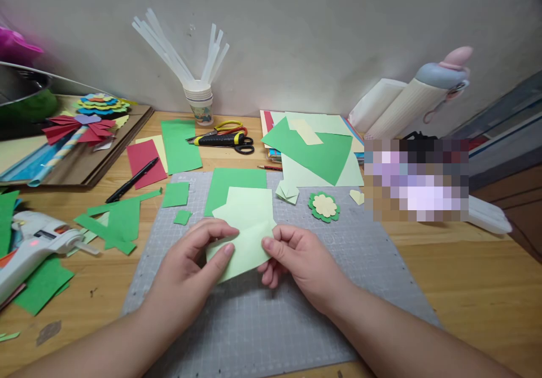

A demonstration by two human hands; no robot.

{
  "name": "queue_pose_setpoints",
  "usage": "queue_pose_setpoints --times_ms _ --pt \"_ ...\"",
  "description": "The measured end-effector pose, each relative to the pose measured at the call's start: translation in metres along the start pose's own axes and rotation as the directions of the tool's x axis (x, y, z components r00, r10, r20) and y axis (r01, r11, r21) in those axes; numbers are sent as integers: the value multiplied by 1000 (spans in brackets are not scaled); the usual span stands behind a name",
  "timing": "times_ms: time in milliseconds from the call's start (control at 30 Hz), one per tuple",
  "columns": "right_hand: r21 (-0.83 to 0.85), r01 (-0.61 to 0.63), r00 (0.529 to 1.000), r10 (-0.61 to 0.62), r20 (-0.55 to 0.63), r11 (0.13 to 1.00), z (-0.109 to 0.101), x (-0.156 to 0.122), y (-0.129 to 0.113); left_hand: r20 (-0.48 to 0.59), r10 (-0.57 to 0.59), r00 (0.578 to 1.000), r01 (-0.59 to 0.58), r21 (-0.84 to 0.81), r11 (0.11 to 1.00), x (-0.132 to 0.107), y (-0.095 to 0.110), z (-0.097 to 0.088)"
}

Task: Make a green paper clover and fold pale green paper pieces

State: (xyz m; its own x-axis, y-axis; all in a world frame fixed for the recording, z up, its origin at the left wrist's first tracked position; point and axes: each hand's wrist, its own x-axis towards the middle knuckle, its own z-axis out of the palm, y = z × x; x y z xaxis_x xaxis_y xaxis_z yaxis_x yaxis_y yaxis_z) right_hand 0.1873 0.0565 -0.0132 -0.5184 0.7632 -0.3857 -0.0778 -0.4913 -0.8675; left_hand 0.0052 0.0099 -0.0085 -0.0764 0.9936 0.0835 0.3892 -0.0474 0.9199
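A pale green sheet of paper [243, 253] is held between both hands above a grey cutting mat [296, 321]. My left hand [192, 259] pinches its left side, thumb on top. My right hand [296, 253] grips the right edge between thumb and fingers. Just beyond lie another pale green sheet [249, 203] and a dark green sheet [215, 189], partly covered. To the right on the mat are a folded pale green piece [288, 192] and a layered paper flower [324, 206], cream on green. Small green squares [175, 194] lie on the left.
A glue gun [40, 242] and green scraps [121, 220] lie left, near a black pen [132, 180]. Behind stand paper cups with straws [201, 104], scissors and a yellow-black cutter [220, 139]. Stacked paper [322, 152] and a bottle [423, 98] are at back right.
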Motion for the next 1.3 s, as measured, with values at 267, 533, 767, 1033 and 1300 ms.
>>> queue_pose_setpoints --times_ms 267,533,767,1033,1300 --pt "19 15 1000 -15 -6 1000 -4 0 2 193 72 978 -93 102 990 -4 6 5" --pt "57 138 988 -133 -76 989 -5 1 1 105 -218 970 238 -256 937 -7 1 7" --pt "270 83 990 -47 -136 959 -3 -2 -2 -42 -155 987 141 -241 960 -11 2 3" --pt "396 18 1000 -23 9 918 2 -4 4 30 20 999 -21 22 1000 -13 -1 0" --pt "352 29 999 -34 7 936 -4 -1 2 262 188 946 -193 -6 981 -6 -1 2"
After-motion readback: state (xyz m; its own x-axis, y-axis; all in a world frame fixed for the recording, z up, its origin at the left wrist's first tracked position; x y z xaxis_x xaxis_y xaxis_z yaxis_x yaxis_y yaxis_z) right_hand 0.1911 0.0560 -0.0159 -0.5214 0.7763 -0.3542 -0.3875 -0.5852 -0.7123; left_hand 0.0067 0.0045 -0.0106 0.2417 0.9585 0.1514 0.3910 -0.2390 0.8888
